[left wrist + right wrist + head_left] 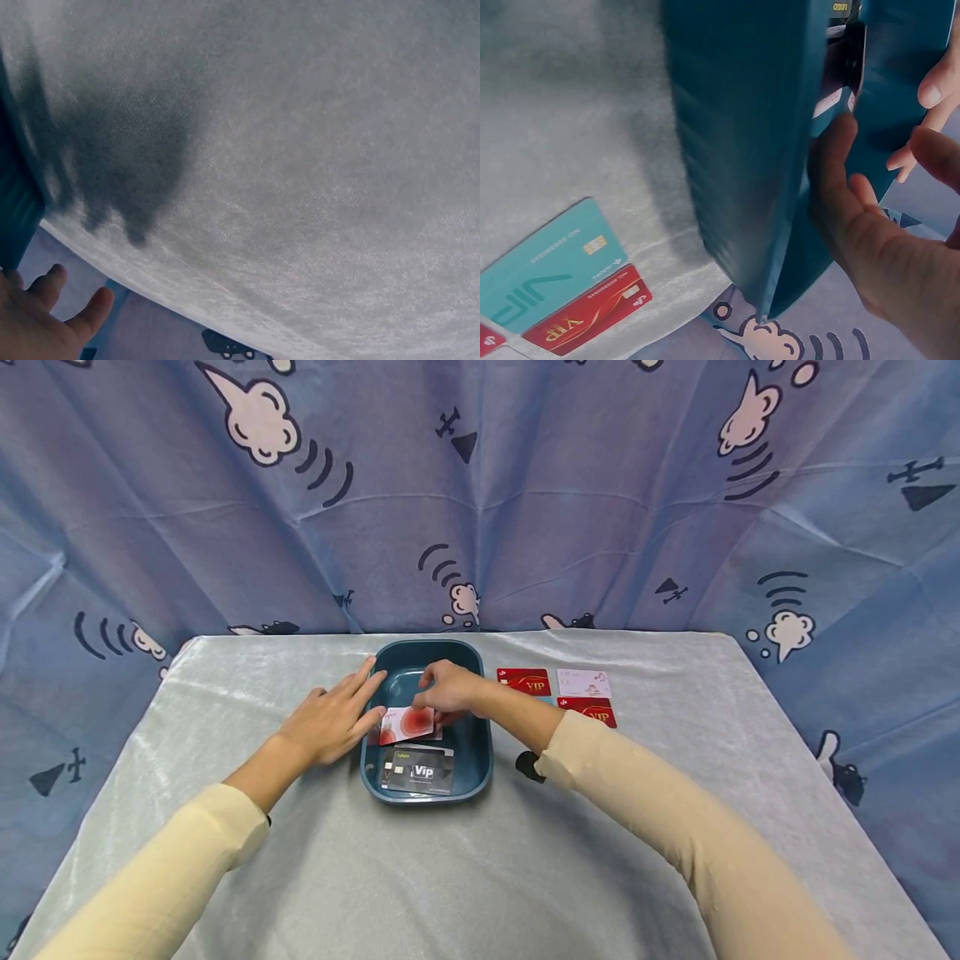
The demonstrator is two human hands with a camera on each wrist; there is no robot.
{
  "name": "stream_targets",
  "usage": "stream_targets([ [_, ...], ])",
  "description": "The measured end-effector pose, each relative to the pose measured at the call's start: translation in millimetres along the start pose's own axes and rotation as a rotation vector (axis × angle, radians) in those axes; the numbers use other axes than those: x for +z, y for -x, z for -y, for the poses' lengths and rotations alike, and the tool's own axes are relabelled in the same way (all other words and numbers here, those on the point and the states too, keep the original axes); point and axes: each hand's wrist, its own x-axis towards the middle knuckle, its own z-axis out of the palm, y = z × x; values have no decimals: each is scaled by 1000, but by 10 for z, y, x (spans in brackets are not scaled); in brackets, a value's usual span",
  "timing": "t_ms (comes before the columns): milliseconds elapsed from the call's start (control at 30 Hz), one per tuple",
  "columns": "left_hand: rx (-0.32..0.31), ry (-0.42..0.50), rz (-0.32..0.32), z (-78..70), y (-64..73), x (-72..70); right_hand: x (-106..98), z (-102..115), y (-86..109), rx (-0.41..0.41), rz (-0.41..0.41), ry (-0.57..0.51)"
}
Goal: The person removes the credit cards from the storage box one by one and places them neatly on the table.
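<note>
The head view is bright and fairly crisp, with soft shadows beneath the sleeves [675, 835] and a pale sheen on the cloth [450, 877], while both wrist views look dimmer, the left one darkly shadowed, the tray [731, 135] softly blurred in the right.

head: high, forward-down | wrists: low, close | shared: tray [477, 756], tablecloth [375, 877]

Cards [417, 771] in and right of tray [474, 767]
</note>
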Motion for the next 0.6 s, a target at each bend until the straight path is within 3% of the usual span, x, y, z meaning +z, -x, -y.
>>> stream_targets([
  [333, 2, 5, -7, 10, 16, 12, 72, -2, -16, -72, -37, 77],
  [600, 10, 5, -13, 15, 15, 6, 49, -87, -10, -124, 23, 120],
])
